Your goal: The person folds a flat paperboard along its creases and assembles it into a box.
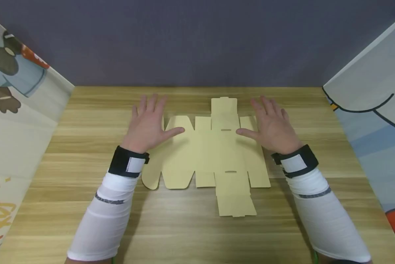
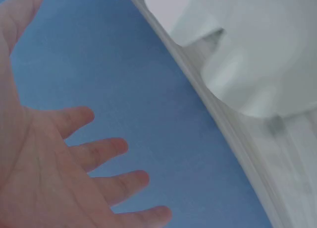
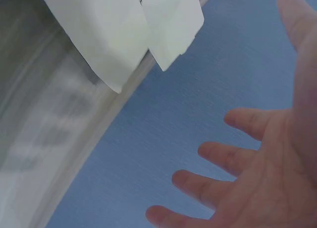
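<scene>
A flat, unfolded cardboard box blank (image 1: 204, 154) lies on the wooden table, tan, with creased panels, side flaps and two narrow slots. My left hand (image 1: 146, 126) is spread over its left end, palm down, thumb pointing inward. Over its right end my right hand (image 1: 273, 126) is spread the same way. Neither hand holds anything. In the left wrist view the left hand (image 2: 64, 168) has its fingers apart, with the rounded flaps of the blank (image 2: 257, 64) beyond. The right wrist view has the right hand (image 3: 257, 173) with straight fingers and the blank's corner flaps (image 3: 114, 39).
The table (image 1: 191, 238) has light wood grain. A dark blue-grey panel (image 1: 197, 44) rises behind its far edge. Printed cartoon panels stand on the left (image 1: 22, 110) and on the right (image 1: 369, 110).
</scene>
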Action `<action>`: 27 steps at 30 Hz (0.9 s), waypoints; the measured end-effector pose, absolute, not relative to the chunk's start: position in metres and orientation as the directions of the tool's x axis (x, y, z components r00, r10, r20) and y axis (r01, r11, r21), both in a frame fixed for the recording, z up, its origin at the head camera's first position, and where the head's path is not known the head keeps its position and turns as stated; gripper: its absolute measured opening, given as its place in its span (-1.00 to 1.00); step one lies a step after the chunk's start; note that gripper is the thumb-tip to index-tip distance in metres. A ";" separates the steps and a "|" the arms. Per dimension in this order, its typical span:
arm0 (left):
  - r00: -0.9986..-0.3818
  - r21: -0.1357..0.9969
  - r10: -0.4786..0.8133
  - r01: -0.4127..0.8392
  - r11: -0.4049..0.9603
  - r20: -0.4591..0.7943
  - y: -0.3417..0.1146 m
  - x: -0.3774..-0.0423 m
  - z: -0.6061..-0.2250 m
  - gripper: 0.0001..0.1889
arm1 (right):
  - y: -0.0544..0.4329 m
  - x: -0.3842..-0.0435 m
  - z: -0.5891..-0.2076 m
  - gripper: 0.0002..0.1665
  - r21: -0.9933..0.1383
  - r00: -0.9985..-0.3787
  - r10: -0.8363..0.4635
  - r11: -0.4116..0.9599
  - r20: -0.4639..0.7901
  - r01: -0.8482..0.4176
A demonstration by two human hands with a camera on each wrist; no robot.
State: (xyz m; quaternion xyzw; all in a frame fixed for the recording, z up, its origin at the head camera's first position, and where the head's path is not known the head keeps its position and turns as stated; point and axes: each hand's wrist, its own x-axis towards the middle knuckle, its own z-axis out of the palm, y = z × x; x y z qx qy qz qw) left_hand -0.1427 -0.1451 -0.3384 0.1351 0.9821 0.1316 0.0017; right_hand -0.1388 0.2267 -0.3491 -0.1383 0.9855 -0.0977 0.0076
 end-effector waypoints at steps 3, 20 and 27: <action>-0.952 0.255 0.301 0.305 0.918 0.054 -0.135 -0.146 -0.337 0.13 | 0.229 -0.138 -0.345 0.29 -0.192 -0.962 -0.274 0.943 0.017 -0.272; -0.871 0.182 0.483 0.491 0.852 0.086 -0.073 -0.170 -0.366 -0.28 | 0.241 -0.136 -0.338 -0.02 -0.200 -0.952 -0.175 0.972 -0.252 -0.125; -0.887 0.237 0.462 0.450 0.861 0.006 -0.057 -0.182 -0.377 -0.44 | 0.250 -0.137 -0.347 -0.27 -0.222 -0.902 -0.153 0.973 -0.404 -0.066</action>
